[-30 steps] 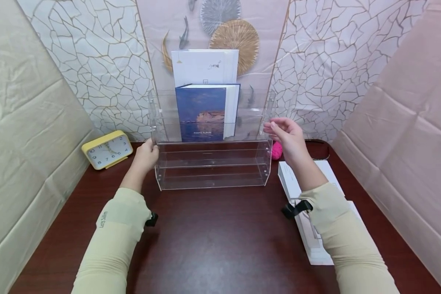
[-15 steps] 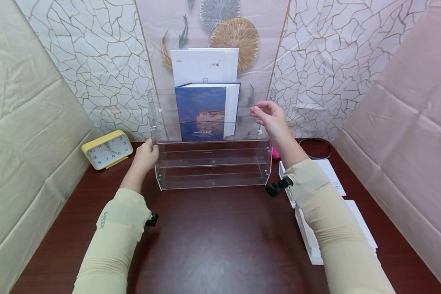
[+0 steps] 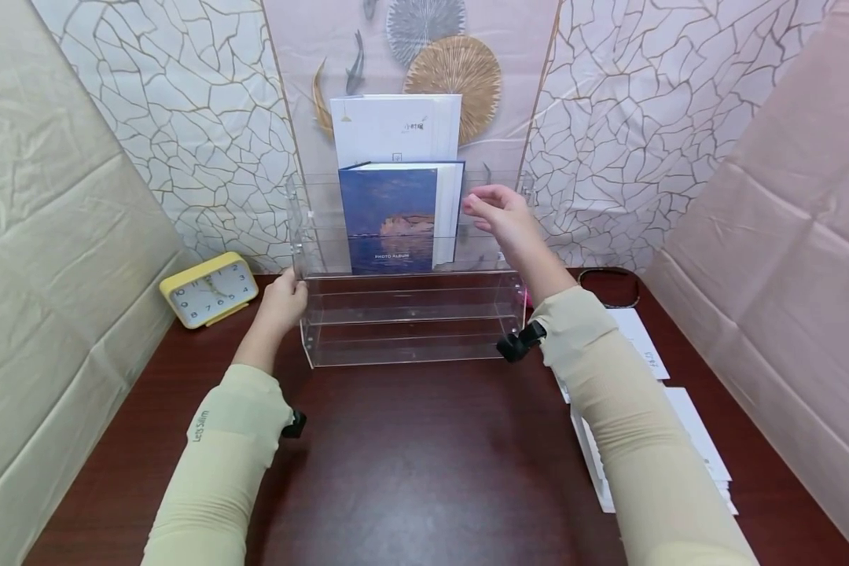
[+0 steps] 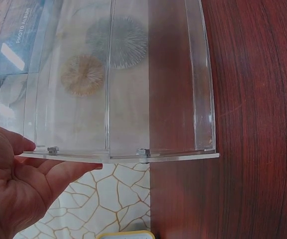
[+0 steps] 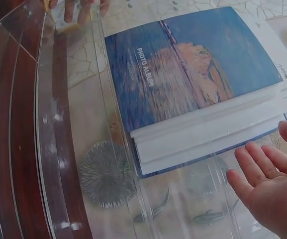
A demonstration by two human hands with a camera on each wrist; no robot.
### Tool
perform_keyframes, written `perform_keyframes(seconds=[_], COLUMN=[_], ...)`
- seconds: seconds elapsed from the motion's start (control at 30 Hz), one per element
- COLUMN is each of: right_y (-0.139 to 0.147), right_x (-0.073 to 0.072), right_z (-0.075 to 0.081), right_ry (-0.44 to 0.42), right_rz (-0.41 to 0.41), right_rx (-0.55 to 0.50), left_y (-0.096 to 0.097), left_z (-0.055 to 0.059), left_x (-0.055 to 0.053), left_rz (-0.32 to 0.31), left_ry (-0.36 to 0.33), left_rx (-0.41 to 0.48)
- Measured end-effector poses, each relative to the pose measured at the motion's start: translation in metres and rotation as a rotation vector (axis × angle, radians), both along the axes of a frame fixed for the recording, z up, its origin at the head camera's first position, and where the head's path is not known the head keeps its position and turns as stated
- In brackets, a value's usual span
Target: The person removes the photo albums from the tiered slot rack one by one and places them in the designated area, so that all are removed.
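Observation:
A clear acrylic tiered rack (image 3: 410, 322) stands on the dark wooden table. On its upper tiers, a blue photo album (image 3: 387, 208) leans upright in front of a taller white album (image 3: 378, 130). My left hand (image 3: 283, 301) grips the rack's left side panel, the thumb on the inner face and the fingers against the outer one in the left wrist view. Beside the blue album's right edge is my right hand (image 3: 508, 224), holding nothing. Its fingers (image 5: 250, 164) are loosely bent close to the cover edge; whether they touch it I cannot tell.
A yellow-framed clock (image 3: 211, 291) stands at the left. White albums or books (image 3: 693, 428) lie stacked along the right, partly behind the right sleeve. A dark looped object (image 3: 611, 287) sits at the back right corner, with a patterned wall covering behind.
My right hand has moved left and up from beside the rack's right end to the blue album's right edge. The left hand keeps its grip in the same place.

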State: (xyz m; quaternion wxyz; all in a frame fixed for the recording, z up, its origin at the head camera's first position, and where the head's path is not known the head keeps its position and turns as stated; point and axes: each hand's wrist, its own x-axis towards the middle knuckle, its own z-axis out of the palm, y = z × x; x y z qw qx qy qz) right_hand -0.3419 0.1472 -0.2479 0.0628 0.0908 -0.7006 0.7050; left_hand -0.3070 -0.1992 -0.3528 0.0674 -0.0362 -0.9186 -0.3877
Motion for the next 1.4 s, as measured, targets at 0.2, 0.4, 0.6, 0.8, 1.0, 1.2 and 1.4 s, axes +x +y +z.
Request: perform_keyframes(seconds=[0.2, 0.4, 0.6, 0.8, 1.0, 1.2, 1.4], right_y=[-0.006, -0.017, -0.029, -0.04, -0.05, -0.058, -0.06], right_x=[-0.003, -0.001, 0.001, -0.002, -0.002, -0.005, -0.007], right_z=[0.0, 0.0, -0.004, -0.011, -0.013, -0.015, -0.015], right_ry=[-0.012, -0.011, 0.048, 0.081, 0.084, 0.121, 0.113], right_rz=[-0.011, -0.035, -0.113, -0.217, -0.282, -0.33, -0.351], right_rx=[-0.021, 0.059, 0.172, 0.292, 0.416, 0.468, 0.389], left_y=[0.0, 0.0, -0.001, -0.001, -0.001, -0.002, -0.001], left_z=[0.0, 0.001, 0.0, -0.001, 0.001, 0.002, 0.001], left_x=[0.0, 0.0, 0.0, 0.0, 0.0, -0.001, -0.001], left_rz=[0.003, 0.0, 0.002, 0.002, 0.002, -0.002, -0.009], left_ry=[-0.021, -0.026, -0.018, -0.015, -0.004, 0.001, 0.0], left_rx=[-0.006, -0.008, -0.003, 0.007, -0.017, -0.012, -0.013])
